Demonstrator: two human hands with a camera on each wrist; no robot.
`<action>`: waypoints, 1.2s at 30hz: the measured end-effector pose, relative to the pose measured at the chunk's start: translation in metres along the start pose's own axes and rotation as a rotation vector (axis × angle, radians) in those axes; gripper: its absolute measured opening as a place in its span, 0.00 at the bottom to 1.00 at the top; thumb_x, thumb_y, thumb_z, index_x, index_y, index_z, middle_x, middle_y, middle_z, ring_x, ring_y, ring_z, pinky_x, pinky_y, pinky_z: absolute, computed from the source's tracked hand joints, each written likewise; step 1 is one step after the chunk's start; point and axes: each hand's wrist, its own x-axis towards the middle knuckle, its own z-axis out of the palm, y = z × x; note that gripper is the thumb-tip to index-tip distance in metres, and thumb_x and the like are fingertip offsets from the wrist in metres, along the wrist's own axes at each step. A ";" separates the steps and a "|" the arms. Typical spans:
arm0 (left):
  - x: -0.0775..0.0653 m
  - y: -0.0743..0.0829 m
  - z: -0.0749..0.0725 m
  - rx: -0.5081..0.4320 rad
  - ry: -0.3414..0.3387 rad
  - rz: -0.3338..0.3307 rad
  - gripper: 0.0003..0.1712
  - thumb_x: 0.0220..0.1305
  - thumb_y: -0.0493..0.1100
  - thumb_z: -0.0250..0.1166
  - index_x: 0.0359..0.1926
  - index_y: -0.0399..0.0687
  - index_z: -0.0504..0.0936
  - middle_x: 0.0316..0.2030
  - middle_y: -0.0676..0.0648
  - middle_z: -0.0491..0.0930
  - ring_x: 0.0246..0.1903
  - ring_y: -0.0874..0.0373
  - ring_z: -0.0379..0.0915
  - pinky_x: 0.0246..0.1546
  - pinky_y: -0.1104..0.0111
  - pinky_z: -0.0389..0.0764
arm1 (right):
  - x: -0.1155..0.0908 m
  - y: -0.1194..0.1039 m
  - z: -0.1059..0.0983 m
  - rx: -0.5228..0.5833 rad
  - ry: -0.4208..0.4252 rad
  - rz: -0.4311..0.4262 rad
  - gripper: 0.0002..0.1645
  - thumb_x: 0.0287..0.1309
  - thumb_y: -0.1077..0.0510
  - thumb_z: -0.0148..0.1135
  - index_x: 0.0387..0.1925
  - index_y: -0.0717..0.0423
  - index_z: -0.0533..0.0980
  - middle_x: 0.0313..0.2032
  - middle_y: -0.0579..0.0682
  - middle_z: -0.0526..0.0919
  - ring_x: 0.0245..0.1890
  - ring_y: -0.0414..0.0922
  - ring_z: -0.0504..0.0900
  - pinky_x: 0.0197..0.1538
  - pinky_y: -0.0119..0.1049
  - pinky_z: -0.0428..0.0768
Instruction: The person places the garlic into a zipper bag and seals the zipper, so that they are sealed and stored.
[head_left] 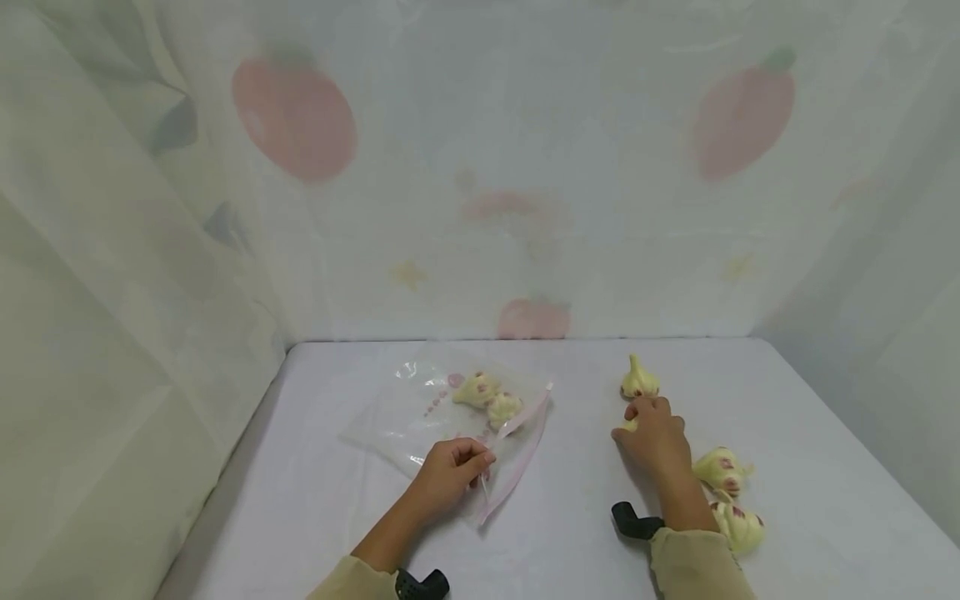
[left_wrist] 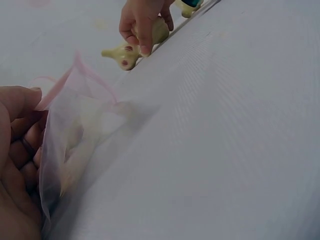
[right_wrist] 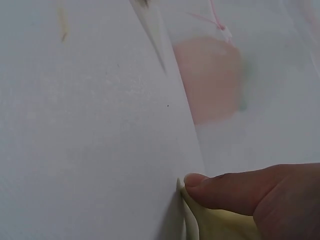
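My left hand (head_left: 450,475) pinches the pink-edged opening of a clear zip bag (head_left: 390,417) lying on the table. Two garlic bulbs (head_left: 504,408), pale yellow with reddish patches, lie inside the bag. In the left wrist view the bag's pink rim (left_wrist: 97,80) stands partly raised beside my fingers. On the right, my right hand (head_left: 656,437) grips another garlic bulb (head_left: 630,425), mostly hidden under the fingers. The right wrist view shows my thumb pressed against that bulb (right_wrist: 225,225). Just beyond this hand sits one more garlic bulb (head_left: 640,381).
Two more garlic bulbs, an upper one (head_left: 722,471) and a lower one (head_left: 738,527), lie to the right of my right forearm. The white table (head_left: 570,533) ends at a hanging cloth (head_left: 615,208) with fruit prints, and cloth also hangs along both sides.
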 end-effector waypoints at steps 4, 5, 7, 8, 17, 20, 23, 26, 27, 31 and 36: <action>0.001 0.001 -0.001 -0.008 0.004 -0.002 0.14 0.64 0.46 0.67 0.32 0.38 0.83 0.21 0.46 0.77 0.21 0.63 0.69 0.21 0.75 0.70 | -0.003 -0.007 0.001 0.004 0.003 -0.030 0.17 0.53 0.53 0.70 0.38 0.56 0.72 0.58 0.64 0.66 0.43 0.68 0.67 0.35 0.52 0.72; 0.001 0.002 -0.002 -0.010 0.004 -0.002 0.14 0.64 0.46 0.67 0.32 0.38 0.83 0.21 0.46 0.77 0.21 0.63 0.69 0.21 0.75 0.70 | -0.004 -0.008 0.001 0.004 0.004 -0.035 0.17 0.53 0.53 0.70 0.38 0.56 0.72 0.58 0.64 0.66 0.43 0.68 0.68 0.35 0.52 0.72; 0.002 0.002 -0.002 -0.009 0.004 -0.001 0.14 0.64 0.47 0.67 0.32 0.38 0.83 0.21 0.46 0.76 0.21 0.63 0.69 0.22 0.75 0.70 | -0.005 -0.010 0.002 0.003 0.007 -0.045 0.16 0.52 0.54 0.69 0.38 0.55 0.72 0.57 0.63 0.66 0.42 0.67 0.68 0.34 0.51 0.72; 0.002 0.002 -0.002 -0.006 0.005 0.000 0.15 0.64 0.47 0.67 0.32 0.38 0.83 0.21 0.46 0.76 0.21 0.63 0.69 0.21 0.75 0.70 | -0.006 -0.010 0.002 0.001 0.007 -0.051 0.16 0.52 0.55 0.68 0.39 0.55 0.72 0.57 0.63 0.66 0.41 0.66 0.68 0.34 0.51 0.72; 0.003 -0.002 -0.002 -0.001 0.004 0.006 0.14 0.64 0.47 0.67 0.31 0.38 0.83 0.21 0.47 0.76 0.21 0.64 0.69 0.22 0.75 0.70 | -0.007 -0.006 0.005 -0.003 -0.025 -0.093 0.17 0.47 0.61 0.68 0.40 0.54 0.74 0.53 0.60 0.69 0.40 0.64 0.69 0.36 0.50 0.72; 0.003 -0.001 -0.003 -0.001 0.004 0.007 0.14 0.65 0.46 0.66 0.31 0.38 0.83 0.20 0.47 0.76 0.21 0.64 0.69 0.22 0.75 0.70 | -0.008 -0.006 0.009 0.009 -0.020 -0.138 0.17 0.46 0.61 0.69 0.40 0.54 0.75 0.49 0.58 0.75 0.38 0.61 0.69 0.37 0.47 0.70; 0.002 0.000 -0.002 -0.007 0.002 0.006 0.13 0.66 0.45 0.66 0.32 0.37 0.84 0.20 0.48 0.76 0.21 0.64 0.69 0.22 0.76 0.70 | -0.009 -0.007 0.012 0.022 -0.018 -0.159 0.16 0.47 0.60 0.70 0.40 0.53 0.76 0.46 0.58 0.78 0.38 0.59 0.71 0.38 0.47 0.68; 0.002 0.000 -0.002 -0.007 -0.005 0.007 0.13 0.66 0.45 0.66 0.33 0.37 0.84 0.21 0.49 0.76 0.21 0.64 0.69 0.22 0.75 0.70 | -0.010 -0.009 0.016 0.027 -0.026 -0.157 0.17 0.50 0.57 0.71 0.42 0.52 0.76 0.47 0.58 0.78 0.40 0.60 0.72 0.40 0.48 0.70; 0.002 0.000 -0.002 -0.008 -0.005 0.005 0.13 0.66 0.45 0.66 0.33 0.38 0.84 0.20 0.50 0.76 0.21 0.64 0.69 0.22 0.76 0.70 | -0.010 -0.010 0.017 0.029 -0.030 -0.163 0.18 0.50 0.57 0.71 0.43 0.52 0.76 0.47 0.58 0.77 0.41 0.60 0.73 0.41 0.49 0.71; 0.002 -0.001 -0.002 -0.010 -0.007 0.008 0.13 0.66 0.45 0.65 0.32 0.38 0.84 0.20 0.49 0.76 0.21 0.64 0.69 0.22 0.75 0.70 | -0.011 -0.015 0.023 0.093 -0.067 -0.222 0.21 0.49 0.61 0.66 0.47 0.54 0.73 0.47 0.60 0.75 0.40 0.57 0.71 0.39 0.46 0.70; 0.001 -0.002 -0.001 -0.007 -0.012 -0.001 0.15 0.66 0.47 0.65 0.33 0.37 0.83 0.20 0.50 0.74 0.20 0.64 0.67 0.19 0.75 0.68 | -0.013 -0.022 0.029 0.249 -0.144 -0.283 0.23 0.47 0.64 0.56 0.49 0.57 0.70 0.50 0.59 0.72 0.44 0.53 0.68 0.43 0.41 0.66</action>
